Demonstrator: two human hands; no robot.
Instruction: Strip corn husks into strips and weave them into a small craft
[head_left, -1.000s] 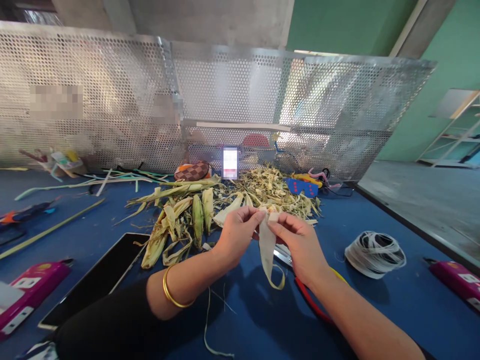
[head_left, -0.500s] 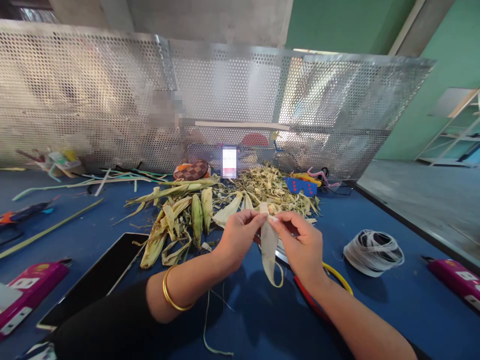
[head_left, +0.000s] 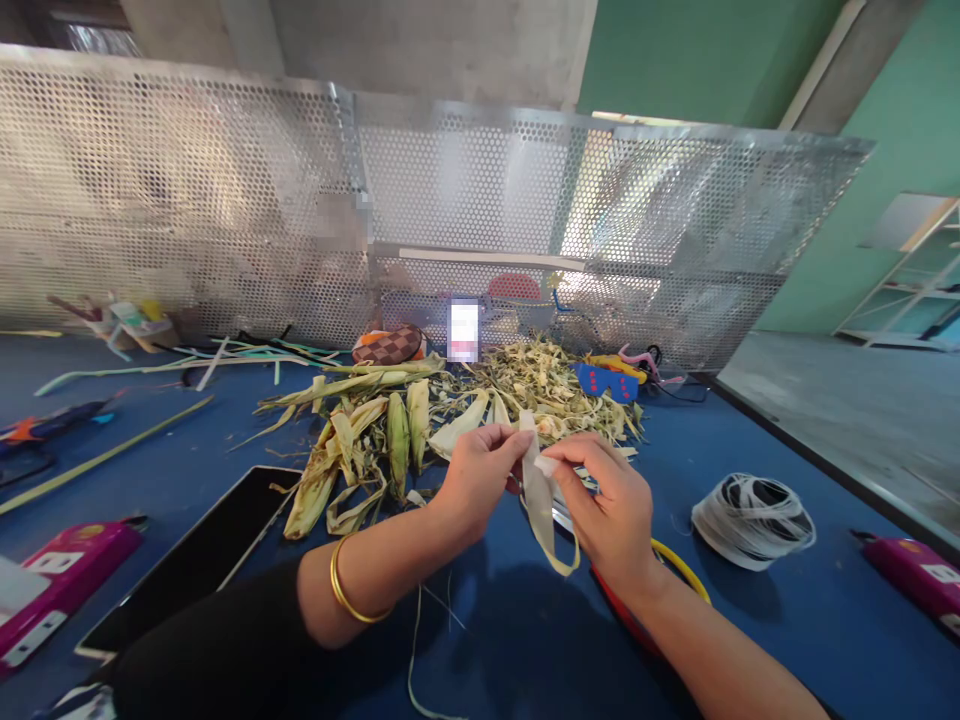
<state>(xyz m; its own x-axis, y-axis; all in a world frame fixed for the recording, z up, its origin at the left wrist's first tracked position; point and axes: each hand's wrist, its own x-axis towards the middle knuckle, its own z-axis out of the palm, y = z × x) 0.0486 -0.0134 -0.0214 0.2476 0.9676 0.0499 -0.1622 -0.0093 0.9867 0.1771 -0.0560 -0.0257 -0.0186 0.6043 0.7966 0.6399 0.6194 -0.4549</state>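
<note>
A pale strip of corn husk [head_left: 538,500] hangs in front of me, its lower end curling to the right. My left hand [head_left: 480,470] pinches it near the top between thumb and fingertips. My right hand [head_left: 609,500] is closed in a pinch just to the right, with a small whitish end of material [head_left: 547,464] at its fingertips. Whether that end belongs to the same strip I cannot tell. Behind my hands lie whole dried corn husks [head_left: 397,430] and a heap of shredded husk [head_left: 536,375].
A roll of white strip [head_left: 752,520] sits at right, near a magenta power strip [head_left: 911,575]. Left are a dark flat tray-like panel [head_left: 191,555] and another magenta power strip [head_left: 71,590]. A lit phone screen [head_left: 464,330] stands before the perforated metal screen [head_left: 465,190]. Scissors with yellow and red handles [head_left: 681,570] lie beneath my right arm.
My right hand has moved slightly right and down, away from my left fingertips, with the whitish end in it. The strip's lower loop has swung right. The whole view has shifted a little.
</note>
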